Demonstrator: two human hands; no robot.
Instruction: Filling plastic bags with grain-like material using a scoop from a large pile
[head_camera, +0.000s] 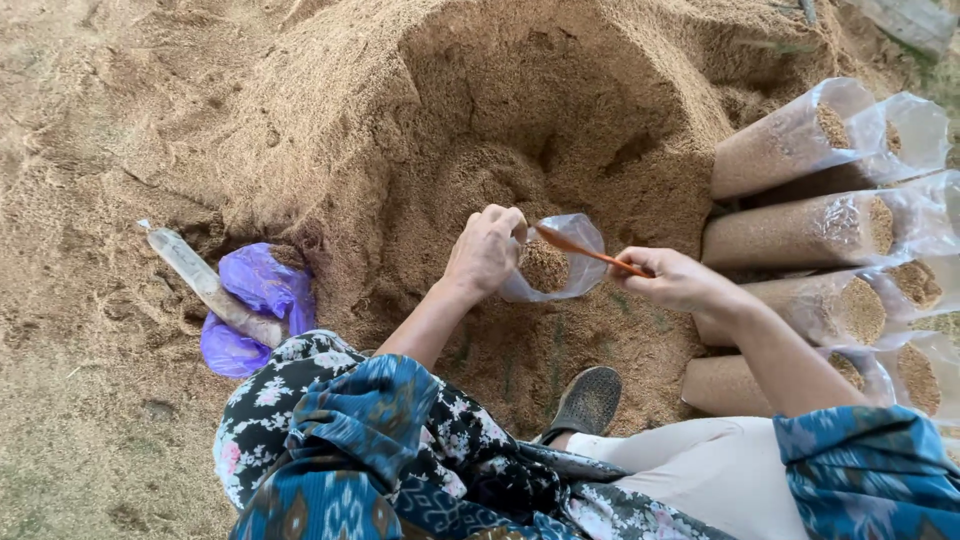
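Our left hand (487, 250) pinches the rim of a clear bag (556, 262), fingers curled shut on the plastic and holding its mouth open toward us; the bag sits upright in front of our knees, part filled with sawdust. Our right hand (672, 279) is closed on the end of a thin orange stick (588, 252), which slants across the bag's mouth with its far tip at the rim by our left fingers. Around the bag rises the big sawdust heap (420, 120), scooped into a hollow just behind it. To the right, filled bags (800, 235) lie stacked on their sides, open ends showing. To the left, well apart, a purple bag (262, 285) lies crumpled in the sawdust with a clear bottle (205, 282) across it. A dark shoe (588, 400) rests below the bag
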